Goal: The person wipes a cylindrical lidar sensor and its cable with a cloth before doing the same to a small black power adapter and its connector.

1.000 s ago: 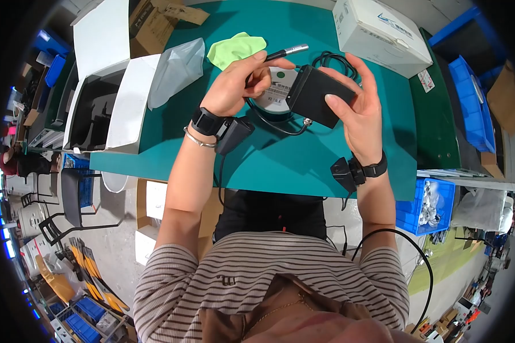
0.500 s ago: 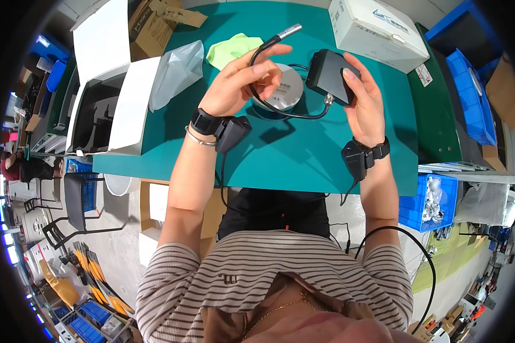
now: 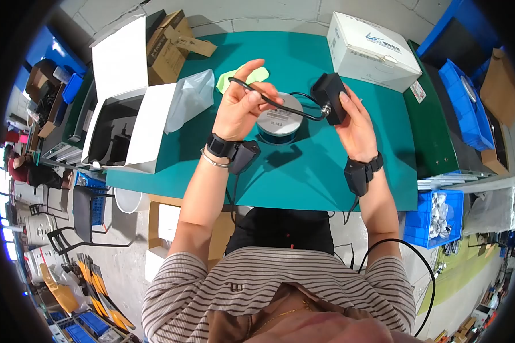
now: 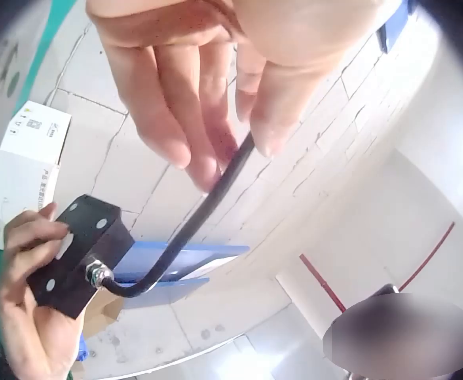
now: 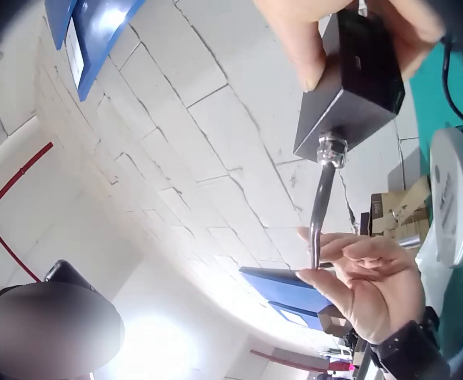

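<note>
My right hand (image 3: 357, 128) grips a small black box (image 3: 328, 91), thumb on one side and fingers round the other. A shiny metal cable fitting (image 5: 331, 150) sticks out of the box's end. From it a thick black cable (image 3: 294, 111) runs across to my left hand (image 3: 237, 111), which pinches it between thumb and fingers. In the left wrist view the cable (image 4: 188, 226) bends near the box and rises to the thumb. Below the cable, a round tin-like item (image 3: 280, 121) with a white labelled top stands on the green table (image 3: 229, 183).
An open white box (image 3: 149, 128) with a dark lining stands at the left, beside a pale plastic bag (image 3: 190, 100) and a green cloth (image 3: 257, 75). Cardboard (image 3: 169, 43) lies behind. At the back right sits a closed white carton (image 3: 372, 51).
My right hand has turned the black box and moved it rightward, away from the left hand. The cable's metal-tipped end no longer shows above the left hand. The head view has tilted up.
</note>
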### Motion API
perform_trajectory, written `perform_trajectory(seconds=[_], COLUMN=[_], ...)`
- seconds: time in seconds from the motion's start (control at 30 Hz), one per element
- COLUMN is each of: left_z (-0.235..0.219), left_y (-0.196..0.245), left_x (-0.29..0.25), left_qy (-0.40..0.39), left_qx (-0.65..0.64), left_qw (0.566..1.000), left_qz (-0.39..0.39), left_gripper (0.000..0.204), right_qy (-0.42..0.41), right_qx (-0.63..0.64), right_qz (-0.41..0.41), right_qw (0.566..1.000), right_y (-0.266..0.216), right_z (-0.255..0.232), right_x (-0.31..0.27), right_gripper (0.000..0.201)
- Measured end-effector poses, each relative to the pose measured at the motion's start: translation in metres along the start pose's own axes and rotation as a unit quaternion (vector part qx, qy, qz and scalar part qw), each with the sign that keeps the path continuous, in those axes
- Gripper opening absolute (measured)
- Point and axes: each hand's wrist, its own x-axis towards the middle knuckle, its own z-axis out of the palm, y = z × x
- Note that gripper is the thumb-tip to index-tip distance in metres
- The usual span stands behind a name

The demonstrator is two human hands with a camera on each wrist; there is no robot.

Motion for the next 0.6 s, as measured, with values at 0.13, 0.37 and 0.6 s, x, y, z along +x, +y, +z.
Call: perform_trajectory(seconds=[0.13, 0.37, 0.6], left_z=[0.002, -0.006, -0.010], left_y=[0.010, 0.003, 0.001], left_x=[0.003, 0.006, 0.006], left_qy=[0.139, 0.205, 0.195], left_qx=[0.017, 0.156, 0.276], left_qw=[0.990, 0.963, 0.939], left_qz=[0.027, 0.079, 0.057], left_gripper=[0.046, 0.033, 0.021], right_qy=[-0.037, -0.152, -0.195], right_qx=[-0.024, -0.090, -0.145], right_qz=[0.061, 0.138, 0.149], right_qw=[0.997, 0.975, 0.958], right_y=[0.000, 0.002, 0.001], right_z=[-0.006, 0.000, 0.009], right_x=[0.000, -0.008, -0.009], right_gripper=[0.041, 0.038, 0.041])
